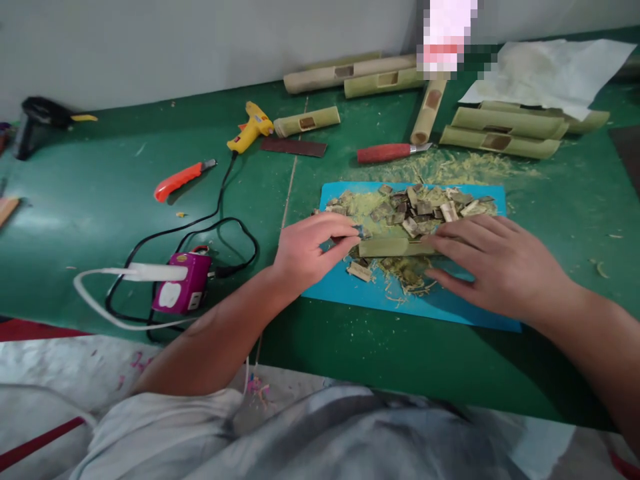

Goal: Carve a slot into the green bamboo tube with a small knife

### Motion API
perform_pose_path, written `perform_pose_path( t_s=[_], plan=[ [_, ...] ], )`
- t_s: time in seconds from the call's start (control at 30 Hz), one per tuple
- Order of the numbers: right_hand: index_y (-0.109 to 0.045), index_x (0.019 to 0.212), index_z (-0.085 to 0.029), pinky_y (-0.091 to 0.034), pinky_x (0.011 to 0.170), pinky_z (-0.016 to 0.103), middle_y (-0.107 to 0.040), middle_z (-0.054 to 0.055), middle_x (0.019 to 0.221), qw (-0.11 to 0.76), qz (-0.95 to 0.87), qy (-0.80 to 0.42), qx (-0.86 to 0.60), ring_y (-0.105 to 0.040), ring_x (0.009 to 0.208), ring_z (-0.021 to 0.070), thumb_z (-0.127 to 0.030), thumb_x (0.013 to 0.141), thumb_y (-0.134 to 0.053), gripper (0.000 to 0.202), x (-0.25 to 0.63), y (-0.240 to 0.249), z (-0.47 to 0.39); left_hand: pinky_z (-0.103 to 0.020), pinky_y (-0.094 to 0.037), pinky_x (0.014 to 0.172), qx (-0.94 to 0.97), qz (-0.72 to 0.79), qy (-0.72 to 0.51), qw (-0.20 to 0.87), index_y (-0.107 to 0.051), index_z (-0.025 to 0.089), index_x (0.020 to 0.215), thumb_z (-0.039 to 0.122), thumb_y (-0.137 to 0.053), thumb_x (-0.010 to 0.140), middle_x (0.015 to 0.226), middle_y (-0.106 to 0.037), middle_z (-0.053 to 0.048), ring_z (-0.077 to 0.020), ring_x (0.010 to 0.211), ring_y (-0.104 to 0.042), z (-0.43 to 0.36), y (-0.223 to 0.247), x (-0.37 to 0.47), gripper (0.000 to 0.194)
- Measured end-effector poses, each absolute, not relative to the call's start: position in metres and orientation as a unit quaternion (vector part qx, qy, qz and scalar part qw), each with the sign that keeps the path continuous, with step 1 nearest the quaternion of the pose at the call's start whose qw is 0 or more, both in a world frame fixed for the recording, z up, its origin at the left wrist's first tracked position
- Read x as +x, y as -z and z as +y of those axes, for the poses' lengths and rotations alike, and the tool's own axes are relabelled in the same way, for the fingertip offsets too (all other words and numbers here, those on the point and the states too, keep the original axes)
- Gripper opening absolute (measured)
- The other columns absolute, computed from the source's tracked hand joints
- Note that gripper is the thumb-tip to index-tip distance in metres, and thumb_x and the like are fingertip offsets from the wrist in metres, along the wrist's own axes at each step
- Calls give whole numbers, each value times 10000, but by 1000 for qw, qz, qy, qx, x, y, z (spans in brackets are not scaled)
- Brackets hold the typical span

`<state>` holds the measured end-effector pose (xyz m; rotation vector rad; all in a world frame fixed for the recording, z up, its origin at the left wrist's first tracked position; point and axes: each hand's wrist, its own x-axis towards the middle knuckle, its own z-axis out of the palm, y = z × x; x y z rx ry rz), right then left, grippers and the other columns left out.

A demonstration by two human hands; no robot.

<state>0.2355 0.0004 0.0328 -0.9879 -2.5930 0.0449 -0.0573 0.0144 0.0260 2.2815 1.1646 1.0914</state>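
Note:
A green length of bamboo lies across a blue sheet, among bamboo chips and pale shavings. My left hand is at its left end, thumb and fingertips closed together. What they pinch, if anything, is too small to tell; a small dark chip shows by the fingertips. Over the bamboo's right end, my right hand rests palm down. Its fingers reach onto the bamboo and hide that end, while its thumb is spread apart toward me.
Beyond the sheet lie a red-handled knife, a dark flat strip and several cut bamboo tubes. A yellow glue gun, an orange utility knife and a purple power adapter with cords are at left. White paper is back right.

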Motion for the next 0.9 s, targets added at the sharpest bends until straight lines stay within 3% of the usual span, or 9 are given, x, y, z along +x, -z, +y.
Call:
perform_pose_path(
  t_s=[0.17, 0.33, 0.73, 0.9],
  plan=[
    [-660, 1149, -157, -486, 807, 408, -687, 124, 1059, 181, -925, 10, -335, -617, 950, 262, -355, 920, -575, 315, 231, -35, -2, -248, -586, 670, 690, 467, -439, 335, -737, 177, 838, 224, -707, 836, 794, -741, -28, -135, 665, -701, 11, -26, -51, 56],
    [-652, 1151, -179, -486, 842, 402, -686, 110, 1066, 180, -920, 14, -348, -618, 958, 257, -361, 944, -535, 299, 229, -32, -3, -218, -583, 594, 599, 506, -436, 442, -737, 156, 893, 252, -763, 771, 721, -719, -15, -113, 582, -677, 13, -25, -48, 158],
    [-664, 1119, -140, -501, 823, 397, -694, 111, 1033, 221, -914, 28, -340, -628, 920, 253, -335, 929, -556, 292, 228, -28, 1, -202, -533, 515, 551, 473, -472, 500, -723, 151, 820, 221, -754, 751, 556, -654, 17, -92, 487, -611, 11, -27, -42, 103],
    [-662, 1143, -203, -496, 830, 414, -694, 92, 1045, 217, -903, 8, -370, -632, 946, 255, -364, 939, -527, 293, 231, -27, 3, -202, -526, 517, 561, 471, -473, 490, -725, 155, 828, 257, -754, 768, 549, -655, 14, -93, 487, -613, 11, -23, -41, 121]
  ],
)
